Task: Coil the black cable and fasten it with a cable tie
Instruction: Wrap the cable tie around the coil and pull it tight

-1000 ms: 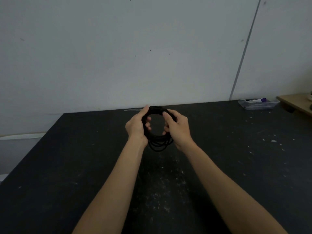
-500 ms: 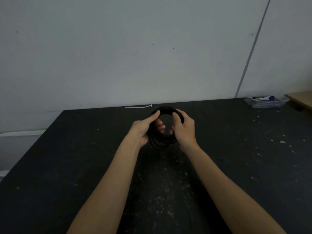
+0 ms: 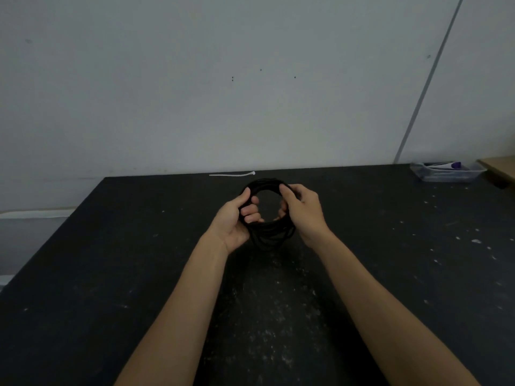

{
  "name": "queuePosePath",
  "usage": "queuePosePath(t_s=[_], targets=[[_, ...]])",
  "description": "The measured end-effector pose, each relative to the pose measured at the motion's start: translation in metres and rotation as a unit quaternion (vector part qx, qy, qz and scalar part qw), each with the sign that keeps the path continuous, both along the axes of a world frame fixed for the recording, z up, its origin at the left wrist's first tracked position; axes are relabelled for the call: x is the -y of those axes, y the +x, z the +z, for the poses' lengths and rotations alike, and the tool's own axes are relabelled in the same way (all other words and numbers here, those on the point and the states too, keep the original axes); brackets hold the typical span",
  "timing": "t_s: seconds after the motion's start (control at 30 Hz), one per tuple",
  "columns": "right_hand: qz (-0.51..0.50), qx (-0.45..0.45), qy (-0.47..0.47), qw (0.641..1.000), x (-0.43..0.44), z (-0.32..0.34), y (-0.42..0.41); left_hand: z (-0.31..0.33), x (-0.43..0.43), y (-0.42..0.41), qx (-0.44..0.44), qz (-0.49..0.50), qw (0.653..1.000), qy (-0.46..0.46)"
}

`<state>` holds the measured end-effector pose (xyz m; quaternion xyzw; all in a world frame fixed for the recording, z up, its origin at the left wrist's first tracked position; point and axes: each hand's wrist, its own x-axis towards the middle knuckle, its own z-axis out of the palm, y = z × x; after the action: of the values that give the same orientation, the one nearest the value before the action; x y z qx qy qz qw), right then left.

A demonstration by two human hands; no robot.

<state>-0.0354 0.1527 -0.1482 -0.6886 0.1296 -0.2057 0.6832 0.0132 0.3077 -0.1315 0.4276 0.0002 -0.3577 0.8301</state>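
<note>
The black cable (image 3: 271, 236) is wound into a round coil that I hold upright above the black table (image 3: 111, 260). My left hand (image 3: 237, 221) grips the coil's left side, with its fingers curled through the middle hole. My right hand (image 3: 302, 211) grips the right side, thumb on the top of the loops. A white cable tie (image 3: 232, 174) lies flat at the table's far edge, beyond the coil and apart from both hands.
A clear plastic tray (image 3: 446, 174) holding a purple-tipped item sits at the far right of the table. A wooden surface (image 3: 498, 168) adjoins the right edge. A grey wall stands directly behind the table. White specks dot the tabletop.
The coil and both hands have stayed together, shifting slightly in view as my head moved. The cable tie came into sight past the coil.
</note>
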Motion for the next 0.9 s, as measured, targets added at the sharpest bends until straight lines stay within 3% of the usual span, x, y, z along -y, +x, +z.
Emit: queuePosePath(t_s=[0.13,0.2,0.27,0.4,0.7,0.77,0.9], targets=[[0.114,-0.077,0.001,0.991,0.006,0.009,0.008,-0.002,-0.006,0.010,0.057,0.094,0.989,0.095],[0.091,-0.123,-0.054,0.987,0.013,0.014,0.025,-0.007,-0.015,0.017,0.040,0.107,0.988,0.104],[0.017,-0.097,-0.142,0.985,0.019,0.018,0.052,-0.014,-0.024,0.025,0.001,0.091,0.992,0.091],[0.008,-0.058,-0.422,0.905,0.019,0.013,0.114,-0.027,-0.033,0.038,0.005,0.083,0.989,0.120],[0.073,-0.132,-0.708,0.690,0.007,-0.017,0.191,-0.045,-0.038,0.051,0.040,0.135,0.982,0.126],[0.058,-0.144,-0.721,0.675,0.006,-0.020,0.196,-0.047,-0.038,0.051,0.044,0.136,0.983,0.119],[0.004,-0.121,-0.712,0.692,0.001,-0.016,0.187,-0.046,-0.039,0.051,0.047,0.128,0.986,0.097]])
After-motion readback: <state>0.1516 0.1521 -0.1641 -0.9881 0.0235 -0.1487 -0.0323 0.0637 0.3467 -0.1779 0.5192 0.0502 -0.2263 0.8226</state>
